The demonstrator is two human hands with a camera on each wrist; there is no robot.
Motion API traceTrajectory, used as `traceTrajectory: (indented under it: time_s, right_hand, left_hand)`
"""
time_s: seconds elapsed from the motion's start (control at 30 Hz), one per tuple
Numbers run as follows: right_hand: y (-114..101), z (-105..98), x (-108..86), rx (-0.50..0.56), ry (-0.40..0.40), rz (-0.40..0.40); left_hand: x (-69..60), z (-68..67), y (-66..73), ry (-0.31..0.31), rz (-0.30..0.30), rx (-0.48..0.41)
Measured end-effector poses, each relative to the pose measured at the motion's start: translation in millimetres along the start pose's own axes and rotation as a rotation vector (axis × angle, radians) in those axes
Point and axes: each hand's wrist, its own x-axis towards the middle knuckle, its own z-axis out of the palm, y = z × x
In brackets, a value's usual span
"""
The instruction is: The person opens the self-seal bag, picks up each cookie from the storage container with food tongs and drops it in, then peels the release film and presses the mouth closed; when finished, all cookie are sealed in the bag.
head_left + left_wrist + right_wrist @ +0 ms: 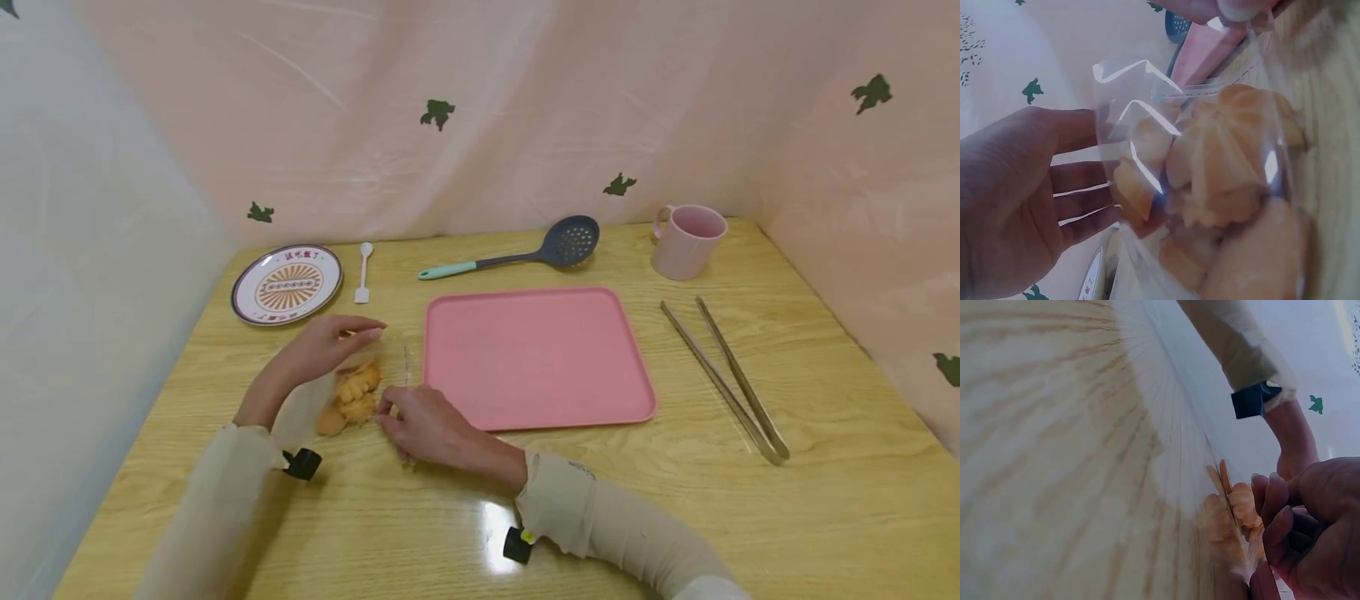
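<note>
A clear plastic bag (1138, 119) with several ridged, golden cookies (358, 390) inside lies on the left part of the table, left of the pink tray. My left hand (324, 346) arches over the bag's far left side. Its fingers look fairly straight in the left wrist view, their tips at or behind the plastic. At the bag's right edge, my right hand (431, 427) pinches the plastic with curled fingers. In the right wrist view, the fingertips (1279, 519) of that hand sit close beside the cookies, and part of the bag is hidden behind the hand.
The pink tray (532, 358) lies mid-table. Behind are a patterned plate (288, 285), a small white spoon (363, 273) and a slotted skimmer (570, 242) with a mint handle. A pink mug (684, 246) and metal tongs (723, 379) are at right. Curtains border the table.
</note>
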Motion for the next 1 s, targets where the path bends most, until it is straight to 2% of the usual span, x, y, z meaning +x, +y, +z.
traceTrajectory:
  time_s: [0.1, 0.23, 0.6, 1.0]
  right_hand:
    - [-0.2, 0.5, 0.0, -0.004, -0.002, 0.001]
    - [-0.2, 0.6, -0.4, -0.009, -0.003, 0.004]
    - [0.3, 0.4, -0.6, -0.018, 0.001, 0.000]
    - [0.8, 0.4, -0.6, -0.024, 0.006, 0.001]
  left_hand:
    - [9.2, 0.7, 0.0, -0.050, -0.018, -0.013]
    - [18.7, 3.7, 2.0, -0.090, -0.003, -0.009]
    - [34.9, 11.0, 2.1, -0.112, 0.047, -0.002]
    - [32.5, 11.1, -1.3, -0.098, 0.028, -0.014]
